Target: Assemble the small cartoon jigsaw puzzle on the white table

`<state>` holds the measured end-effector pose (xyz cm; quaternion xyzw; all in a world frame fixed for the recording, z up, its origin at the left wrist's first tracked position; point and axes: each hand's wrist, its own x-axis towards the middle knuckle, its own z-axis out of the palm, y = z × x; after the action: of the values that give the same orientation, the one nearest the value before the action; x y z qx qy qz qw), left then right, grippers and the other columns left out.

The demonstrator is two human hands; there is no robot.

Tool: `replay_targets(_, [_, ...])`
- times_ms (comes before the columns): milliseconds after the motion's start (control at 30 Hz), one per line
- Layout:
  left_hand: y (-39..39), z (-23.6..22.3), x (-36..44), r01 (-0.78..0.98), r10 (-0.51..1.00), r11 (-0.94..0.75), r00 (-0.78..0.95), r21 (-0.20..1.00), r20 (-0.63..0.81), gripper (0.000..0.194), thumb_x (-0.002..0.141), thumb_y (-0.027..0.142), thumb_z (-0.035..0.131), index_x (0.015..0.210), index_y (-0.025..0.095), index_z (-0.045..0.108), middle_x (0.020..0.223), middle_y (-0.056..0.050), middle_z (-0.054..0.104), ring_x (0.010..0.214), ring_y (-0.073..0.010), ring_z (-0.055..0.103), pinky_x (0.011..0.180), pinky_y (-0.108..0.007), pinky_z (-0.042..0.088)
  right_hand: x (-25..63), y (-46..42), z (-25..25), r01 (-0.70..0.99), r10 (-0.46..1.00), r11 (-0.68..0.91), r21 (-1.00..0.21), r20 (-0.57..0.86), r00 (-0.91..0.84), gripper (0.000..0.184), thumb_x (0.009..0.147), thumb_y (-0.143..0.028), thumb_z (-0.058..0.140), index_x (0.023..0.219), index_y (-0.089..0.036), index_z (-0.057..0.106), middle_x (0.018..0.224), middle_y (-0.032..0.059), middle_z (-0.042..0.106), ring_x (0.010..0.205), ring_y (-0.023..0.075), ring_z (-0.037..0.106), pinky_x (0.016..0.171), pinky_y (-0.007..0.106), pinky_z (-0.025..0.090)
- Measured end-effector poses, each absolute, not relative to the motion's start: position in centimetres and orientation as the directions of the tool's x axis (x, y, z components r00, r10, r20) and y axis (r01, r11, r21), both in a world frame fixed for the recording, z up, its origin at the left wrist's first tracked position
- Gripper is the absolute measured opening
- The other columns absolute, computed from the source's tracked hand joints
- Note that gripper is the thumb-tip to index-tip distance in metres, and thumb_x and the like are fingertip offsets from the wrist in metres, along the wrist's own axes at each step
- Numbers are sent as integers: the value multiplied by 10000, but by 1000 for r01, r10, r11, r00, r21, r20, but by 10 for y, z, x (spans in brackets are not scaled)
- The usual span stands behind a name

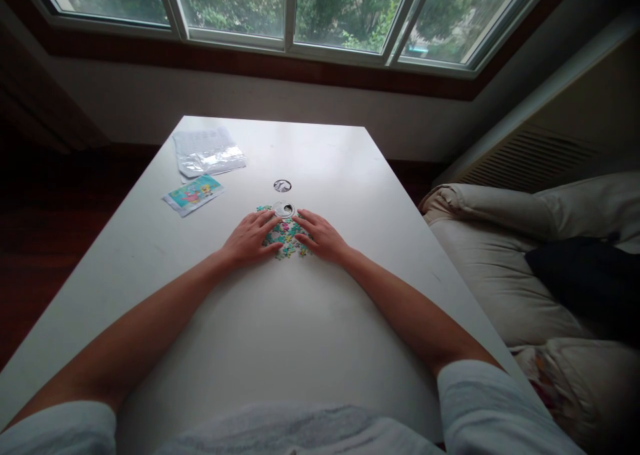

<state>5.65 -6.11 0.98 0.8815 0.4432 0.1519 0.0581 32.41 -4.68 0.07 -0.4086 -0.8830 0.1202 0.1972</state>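
We judged loose-piece handling in hand: left grip (250, 238) and right grip (324, 237) spread, bracketing and partly covering small coloured pieces (287, 239) on the desk (280, 335); a round disc (283, 209) lay between their leading fingers.

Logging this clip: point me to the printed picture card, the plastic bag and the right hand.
Printed picture card (194, 194): head view, middle of its printed face.
Plastic bag (210, 155): head view, middle of its upper side.
Right hand (326, 237): head view, back of the hand.
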Motion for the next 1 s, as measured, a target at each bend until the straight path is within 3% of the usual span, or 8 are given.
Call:
replay_targets(167, [-59, 13, 58, 785, 824, -562, 506, 260, 253, 498, 990, 485, 504, 1431, 262, 559, 1482, -91, 544, 1356, -293, 485, 1156, -486, 391, 336, -31, 2, 643, 841, 539, -544, 381, -383, 319, 1016, -382, 523, 1233, -237, 707, 1330, 89, 663, 1237, 237, 601, 1075, 394, 471])
replay_targets(300, [-55, 12, 58, 768, 822, -565, 493, 300, 287, 385, 994, 431, 507, 1307, 260, 653, 1440, -80, 574, 1332, -282, 498, 1141, -476, 416, 345, -19, 0, 651, 883, 466, -599, 357, -304, 209, 969, -308, 586, 1074, -232, 750, 1132, 70, 709, 971, 210, 646, 914, 366, 513])
replay_targets(433, [-49, 10, 58, 753, 819, -570, 483, 330, 311, 317, 985, 400, 525, 1202, 254, 703, 1405, -71, 601, 1319, -280, 508, 1147, -477, 419, 342, -10, 0, 685, 867, 497, -533, 326, -376, 200, 930, -285, 647, 1092, -251, 758, 1101, 72, 694, 1037, 237, 604, 950, 389, 483])
replay_targets(733, [-43, 6, 57, 735, 804, -590, 496, 336, 327, 302, 976, 368, 537, 1205, 272, 710, 1397, -62, 608, 1333, -284, 498, 1153, -496, 414, 323, 11, 10, 740, 825, 565, -364, 247, -509, 206, 926, -357, 686, 1107, -300, 766, 1112, 76, 639, 1056, 250, 567, 954, 393, 457])
replay_targets(1000, [-39, 6, 58, 771, 826, -553, 461, 314, 324, 318, 978, 360, 524, 1227, 275, 703, 1411, -58, 602, 1362, -291, 470, 1174, -500, 385, 312, 22, 8, 737, 826, 563, -374, 254, -503, 127, 917, -282, 694, 1023, -280, 764, 1070, 72, 627, 1045, 247, 555, 949, 390, 461])
